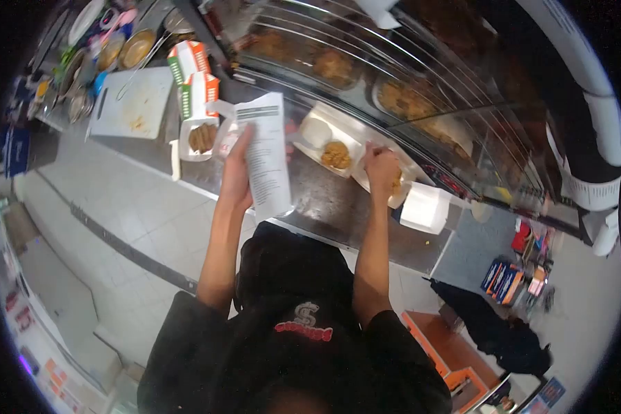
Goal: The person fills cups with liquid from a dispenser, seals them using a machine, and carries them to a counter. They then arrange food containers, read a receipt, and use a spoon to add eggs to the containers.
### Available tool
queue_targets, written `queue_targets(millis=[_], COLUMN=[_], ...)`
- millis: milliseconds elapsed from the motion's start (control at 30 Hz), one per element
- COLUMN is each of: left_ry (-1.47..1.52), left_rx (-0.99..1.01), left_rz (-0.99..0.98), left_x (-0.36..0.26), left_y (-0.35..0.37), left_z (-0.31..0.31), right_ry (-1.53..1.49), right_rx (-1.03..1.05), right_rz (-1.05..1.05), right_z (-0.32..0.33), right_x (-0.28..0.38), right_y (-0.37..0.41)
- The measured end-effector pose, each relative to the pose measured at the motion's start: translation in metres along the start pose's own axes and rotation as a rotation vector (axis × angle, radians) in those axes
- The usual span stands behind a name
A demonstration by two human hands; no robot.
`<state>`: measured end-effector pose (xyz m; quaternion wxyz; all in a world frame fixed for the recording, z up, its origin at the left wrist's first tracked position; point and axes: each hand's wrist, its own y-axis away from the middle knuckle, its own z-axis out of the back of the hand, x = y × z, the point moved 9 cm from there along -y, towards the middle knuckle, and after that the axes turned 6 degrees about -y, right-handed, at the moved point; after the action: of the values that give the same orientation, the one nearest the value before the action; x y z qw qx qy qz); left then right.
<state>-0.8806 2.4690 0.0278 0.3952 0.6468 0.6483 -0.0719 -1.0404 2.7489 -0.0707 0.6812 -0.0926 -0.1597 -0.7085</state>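
Note:
My left hand grips a long printed paper slip, held upright over the metal counter's front edge. Behind the slip shows a clear plastic bag or wrap, partly hidden. My right hand is over an open white takeaway box, its fingers closed and pointing down; what they pinch is hidden. Brown fried food shows beside that hand. Just left of it, another open white box holds a piece of fried chicken and a round pale lid or tub.
A third white box stands at the right. Left of the slip are orange, green and white cartons, one with brown sticks of food, and a white cutting board. A heated glass display borders the counter's back.

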Motion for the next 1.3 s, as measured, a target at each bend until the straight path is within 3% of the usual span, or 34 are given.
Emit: queue_targets(millis=[67,167,233,267,367,467,567,700,733,833,967,1067,1167,1300], left_ry=[-0.208,-0.497,-0.586,-0.648,-0.803,-0.975,-1.231,-1.387,-1.424,-1.483,-1.977,-1.996,-2.045,-2.137], left_rx=[-0.086,-0.196,-0.189,-0.151,-0.100,-0.180,-0.270,-0.373,-0.387,-0.435,-0.348,-0.325,-0.349,-0.369], left_rz=[-0.013,-0.015,-0.011,-0.071,-0.252,-0.428,-0.552,-0.651,-0.689,-0.487,-0.520,-0.238,0.027,-0.138], left_x=[0.005,0.022,0.048,0.058,0.087,0.088,0.082,0.081,0.079,0.081,0.103,0.132,0.124,0.135], left_y=[0.007,0.014,0.006,-0.003,-0.037,-0.073,-0.099,-0.121,-0.124,-0.132,-0.145,-0.170,-0.153,-0.151], left_z=[-0.002,-0.013,-0.016,-0.022,-0.033,-0.038,-0.049,-0.051,-0.050,-0.038,-0.039,-0.011,-0.038,-0.038], right_ry=[-0.007,-0.141,-0.308,-0.394,-0.613,-0.476,-0.544,-0.277,-0.349,-0.193,-0.196,-0.214,-0.243,-0.322], right_rx=[-0.157,0.002,0.190,0.285,0.313,0.295,0.235,-0.109,-0.110,-0.096,-0.105,-0.081,-0.168,-0.307], right_rz=[0.094,0.160,0.070,0.027,-0.104,-0.084,-0.008,0.183,0.169,0.142,0.098,0.042,0.002,0.100], right_z=[0.001,-0.031,-0.030,-0.032,-0.058,-0.036,-0.042,-0.025,-0.021,-0.022,-0.006,0.003,0.012,0.044], right_x=[-0.003,-0.011,-0.016,-0.017,-0.040,-0.025,-0.021,-0.003,-0.001,-0.005,-0.014,-0.033,-0.061,-0.065], right_y=[0.001,-0.011,-0.017,-0.018,-0.027,-0.012,-0.006,0.008,0.010,0.011,0.018,0.021,0.015,0.024])
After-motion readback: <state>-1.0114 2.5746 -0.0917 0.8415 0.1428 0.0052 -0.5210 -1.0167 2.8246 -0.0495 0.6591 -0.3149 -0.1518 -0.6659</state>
